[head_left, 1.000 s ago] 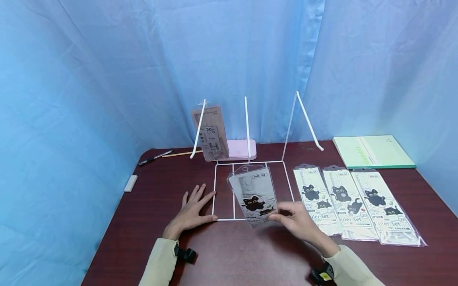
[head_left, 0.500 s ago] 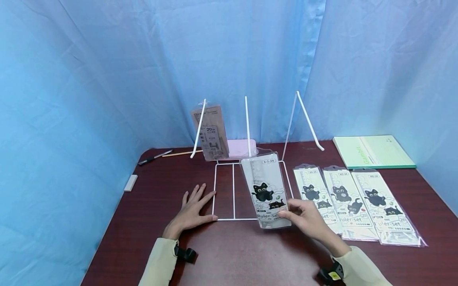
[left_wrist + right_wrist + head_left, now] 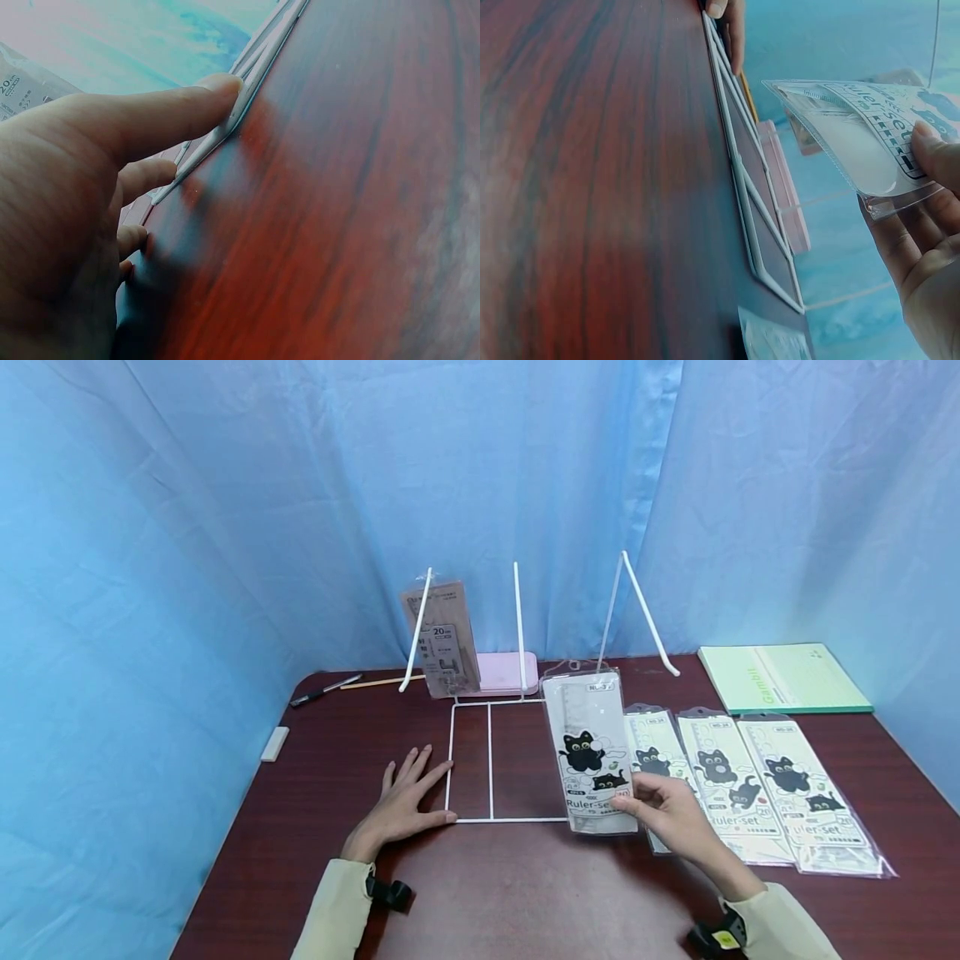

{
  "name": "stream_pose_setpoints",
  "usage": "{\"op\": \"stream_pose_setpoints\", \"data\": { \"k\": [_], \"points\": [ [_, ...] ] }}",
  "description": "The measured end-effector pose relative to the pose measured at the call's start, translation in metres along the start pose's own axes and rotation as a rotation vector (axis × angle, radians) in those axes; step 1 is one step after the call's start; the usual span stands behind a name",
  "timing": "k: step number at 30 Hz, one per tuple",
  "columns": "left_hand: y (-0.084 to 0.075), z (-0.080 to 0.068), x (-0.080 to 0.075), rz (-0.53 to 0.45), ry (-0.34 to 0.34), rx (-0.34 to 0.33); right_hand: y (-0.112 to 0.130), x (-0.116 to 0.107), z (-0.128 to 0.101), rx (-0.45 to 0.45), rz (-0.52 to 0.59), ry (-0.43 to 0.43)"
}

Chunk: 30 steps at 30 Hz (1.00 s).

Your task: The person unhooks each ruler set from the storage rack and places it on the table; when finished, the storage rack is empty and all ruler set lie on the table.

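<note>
My right hand pinches the lower right corner of a ruler set in a clear sleeve, printed with black cats. The packet is held upright over the right part of a white wire rack. In the right wrist view the thumb lies on the front of the ruler set, with fingers behind it. My left hand rests on the table with fingers spread, thumb and index at the rack's left base wire. A brown package marked 20 hangs on the rack's left prong.
Several more ruler sets lie in a row at the right, partly behind the held one. A green notebook lies behind them. A pink case sits behind the rack. At the left are a pen, a thin stick and a white block.
My right hand has carried the ruler set to the right, from the rack's middle to its right side, and the packet has turned more upright. The left hand stays in place.
</note>
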State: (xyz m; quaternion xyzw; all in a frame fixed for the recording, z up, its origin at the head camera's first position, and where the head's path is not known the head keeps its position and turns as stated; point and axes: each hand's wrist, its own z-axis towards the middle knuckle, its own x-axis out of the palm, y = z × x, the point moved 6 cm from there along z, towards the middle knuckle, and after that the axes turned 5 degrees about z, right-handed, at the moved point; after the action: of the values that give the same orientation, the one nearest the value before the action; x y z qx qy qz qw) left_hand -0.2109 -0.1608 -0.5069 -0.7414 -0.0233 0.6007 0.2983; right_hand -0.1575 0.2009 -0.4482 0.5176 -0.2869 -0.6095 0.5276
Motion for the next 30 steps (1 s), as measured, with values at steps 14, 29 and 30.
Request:
{"op": "stream_pose_setpoints", "data": {
  "k": [14,29,30],
  "points": [
    [0.001,0.001,0.001,0.005,0.004,-0.008,-0.009,-0.029,-0.006,0.053,-0.028,-0.079],
    [0.002,0.001,0.001,0.01,0.002,-0.002,-0.023,-0.064,-0.017,0.135,-0.104,-0.141],
    [0.002,0.001,0.001,0.012,0.002,-0.001,-0.024,-0.067,-0.018,0.139,-0.101,-0.14]
  ]
}}
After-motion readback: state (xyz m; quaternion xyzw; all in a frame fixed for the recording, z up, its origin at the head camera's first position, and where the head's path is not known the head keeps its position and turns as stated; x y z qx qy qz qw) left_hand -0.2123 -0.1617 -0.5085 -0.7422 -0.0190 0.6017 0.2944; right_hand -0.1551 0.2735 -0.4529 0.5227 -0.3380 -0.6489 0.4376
